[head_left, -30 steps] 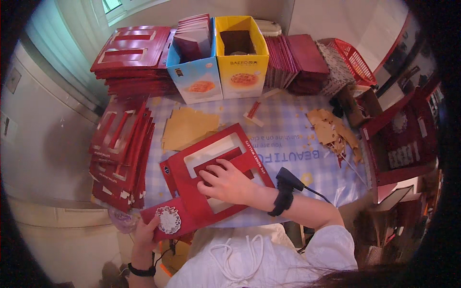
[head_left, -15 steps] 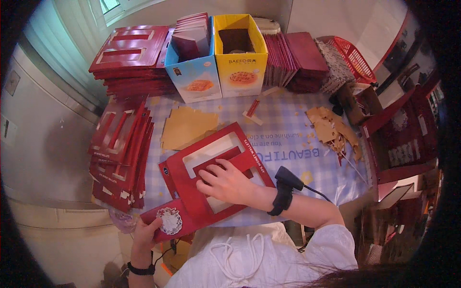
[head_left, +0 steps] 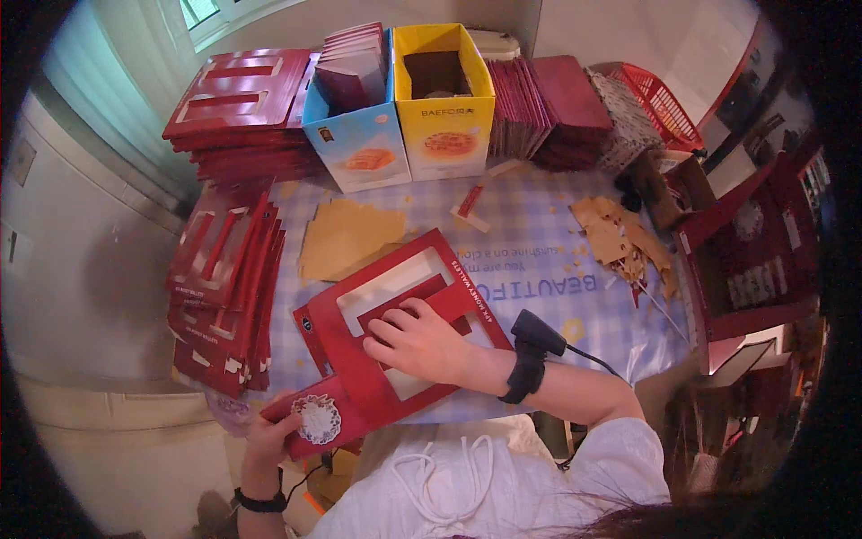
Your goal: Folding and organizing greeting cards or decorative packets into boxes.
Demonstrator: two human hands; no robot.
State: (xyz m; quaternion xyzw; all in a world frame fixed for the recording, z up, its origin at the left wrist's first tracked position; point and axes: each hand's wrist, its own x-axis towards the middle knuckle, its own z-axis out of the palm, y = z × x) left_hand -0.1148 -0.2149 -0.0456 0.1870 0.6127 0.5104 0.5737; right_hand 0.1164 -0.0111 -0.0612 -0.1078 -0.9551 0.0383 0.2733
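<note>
A flat red cardboard package (head_left: 364, 305) with cut-out windows lies slanted at the table's near edge. Across its middle rests my right hand (head_left: 417, 340), back upward, fingers bent and apart over a red strip between the windows. A dark band with a small black device (head_left: 539, 334) is strapped to that wrist. From the package's lower left end sticks out a red card wallet (head_left: 355, 415) with a round white lace-like design (head_left: 318, 419). My left hand (head_left: 272, 428) pinches this wallet's outer end, thumb on top. How far the wallet reaches inside the package is hidden.
Stacked red packages (head_left: 215, 269) line the left side, with another pile (head_left: 238, 99) behind. A blue box (head_left: 359, 144) of cards, a yellow box (head_left: 444, 135) and upright red wallets (head_left: 521, 108) stand at the back. Tan sheets (head_left: 350, 235) and tan scraps (head_left: 620, 238) lie on the checked tablecloth.
My left hand and the wallet's outer end have shifted slightly downward. The right hand stays on the package. The whole view has moved a little.
</note>
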